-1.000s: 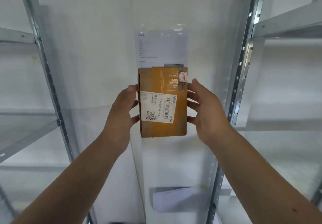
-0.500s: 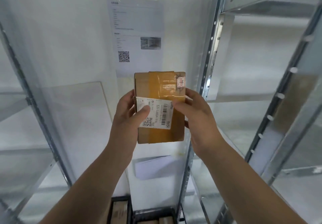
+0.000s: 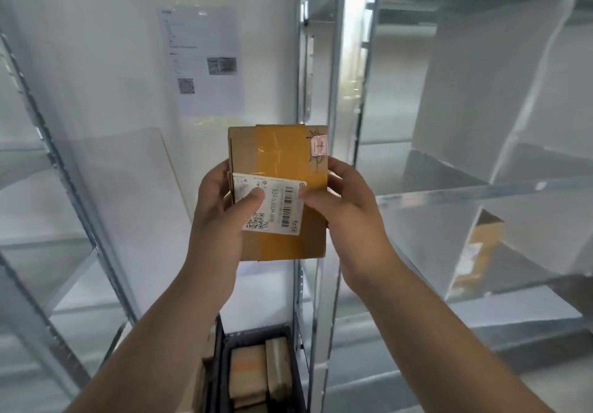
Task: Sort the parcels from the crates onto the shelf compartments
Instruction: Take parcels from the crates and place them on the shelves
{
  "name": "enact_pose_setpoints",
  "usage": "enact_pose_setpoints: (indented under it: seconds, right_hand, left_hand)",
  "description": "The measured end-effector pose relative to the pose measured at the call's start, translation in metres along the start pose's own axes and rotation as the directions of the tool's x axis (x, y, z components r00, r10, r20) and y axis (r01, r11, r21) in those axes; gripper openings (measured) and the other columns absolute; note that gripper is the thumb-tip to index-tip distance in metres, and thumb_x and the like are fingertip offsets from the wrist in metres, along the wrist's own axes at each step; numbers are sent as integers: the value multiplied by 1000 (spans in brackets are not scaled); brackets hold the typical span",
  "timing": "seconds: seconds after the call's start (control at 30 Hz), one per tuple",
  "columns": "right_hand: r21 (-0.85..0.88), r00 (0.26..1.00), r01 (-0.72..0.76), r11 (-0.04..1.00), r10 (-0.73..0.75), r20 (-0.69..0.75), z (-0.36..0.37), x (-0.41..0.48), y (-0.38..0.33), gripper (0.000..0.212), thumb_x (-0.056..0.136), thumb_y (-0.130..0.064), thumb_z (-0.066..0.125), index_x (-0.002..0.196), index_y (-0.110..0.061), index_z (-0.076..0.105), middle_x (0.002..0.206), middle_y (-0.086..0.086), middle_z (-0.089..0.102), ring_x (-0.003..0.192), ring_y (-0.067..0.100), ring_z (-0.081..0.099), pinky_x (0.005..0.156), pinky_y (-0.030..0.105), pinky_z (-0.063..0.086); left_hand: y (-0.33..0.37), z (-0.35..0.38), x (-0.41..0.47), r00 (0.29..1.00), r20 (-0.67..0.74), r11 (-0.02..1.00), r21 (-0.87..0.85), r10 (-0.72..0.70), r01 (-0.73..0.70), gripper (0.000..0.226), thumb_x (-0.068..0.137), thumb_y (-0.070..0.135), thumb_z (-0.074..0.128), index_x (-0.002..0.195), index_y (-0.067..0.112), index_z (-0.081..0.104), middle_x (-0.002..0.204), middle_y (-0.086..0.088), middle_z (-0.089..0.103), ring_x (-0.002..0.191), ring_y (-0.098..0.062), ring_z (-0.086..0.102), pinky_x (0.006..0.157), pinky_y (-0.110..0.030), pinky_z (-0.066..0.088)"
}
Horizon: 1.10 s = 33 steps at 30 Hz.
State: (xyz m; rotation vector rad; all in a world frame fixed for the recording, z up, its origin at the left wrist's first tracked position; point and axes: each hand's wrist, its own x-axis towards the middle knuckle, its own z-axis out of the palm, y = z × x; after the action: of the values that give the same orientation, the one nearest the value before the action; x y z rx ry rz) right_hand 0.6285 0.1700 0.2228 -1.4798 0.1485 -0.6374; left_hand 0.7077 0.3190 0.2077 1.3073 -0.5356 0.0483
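Note:
I hold a small brown cardboard parcel (image 3: 282, 156) upright in front of me, with yellow tape, a white barcode label and a small red-marked sticker at its top right. My left hand (image 3: 221, 220) grips its left edge, thumb lying on the label. My right hand (image 3: 346, 210) grips the right edge, thumb tip on the label too. Below, a dark crate (image 3: 221, 364) on the floor holds several more brown parcels (image 3: 248, 371). The metal shelf (image 3: 449, 192) stands to the right, with white dividers forming compartments.
A brown parcel (image 3: 484, 236) lies in a lower right compartment behind a white divider (image 3: 481, 91). A metal upright (image 3: 321, 59) runs down the middle. A printed sheet (image 3: 202, 59) hangs on the white wall. Another shelf frame (image 3: 64, 168) stands at the left.
The view has swung down and to the right, bringing the right shelf compartments and the floor crate into sight. Both thumbs have moved onto the parcel's label, which both hands keep holding.

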Motion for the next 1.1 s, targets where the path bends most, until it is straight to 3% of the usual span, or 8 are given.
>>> enact_pose_setpoints:
  seconds: [0.17,0.3,0.47,0.57,0.7,0.87,1.1]
  right_hand:
    - [12,990,-45,999,46,-135,-73,-75,-28,38,102,-19,68,133,-39,62,115,-16,76,95,7,75,59,16,56]
    - [18,961,-47,999,50,-271,-131,-123,-54,34,102,-20,69,130,-40,63,104,-21,76,87,3,74,55,16,54]
    - [-3,897,-33,999,28,-442,-199,-180,-80,37,102,-13,66,134,-32,61,118,-7,76,101,13,73,73,29,56]
    - [-35,850,-15,999,-6,-527,-237,-207,-98,36,102,-13,66,133,-31,60,116,-7,76,91,10,77,61,21,59]
    - [-83,776,-2,997,-50,-629,-286,-238,-116,35,104,-17,65,136,-30,61,115,-8,78,88,4,77,60,19,57]
    - [-86,613,18,996,-79,-786,-349,-266,-134,20,106,-24,63,124,-30,71,107,-7,81,91,8,78,71,29,58]
    - [-127,465,-2,992,-112,-878,-440,-273,-145,32,103,-19,68,134,-26,65,113,-3,79,90,10,79,67,28,59]
  left_hand:
    - [19,67,-70,995,96,999,-17,-37,39,59,80,41,67,137,39,57,121,16,74,116,-14,68,96,-39,57]
    - [28,122,-110,976,212,996,-62,-49,64,47,91,29,71,136,37,58,119,16,75,113,-10,69,94,-36,55]
    - [33,193,-149,929,368,982,-152,-47,110,41,96,14,68,134,32,62,121,10,76,112,-11,72,91,-36,52]
    - [36,236,-171,893,447,973,-183,-43,138,48,85,23,69,132,30,63,123,6,77,115,-16,72,95,-40,55]
    - [40,294,-194,816,577,970,-174,-40,171,46,84,34,66,130,36,64,122,10,76,117,-17,70,99,-45,55]
    - [34,368,-212,705,708,953,-193,-28,232,46,86,30,67,131,34,64,124,8,76,119,-19,70,101,-46,56]
    - [12,483,-221,549,836,930,-204,3,306,38,95,27,67,132,35,64,121,10,76,114,-13,71,96,-42,58]
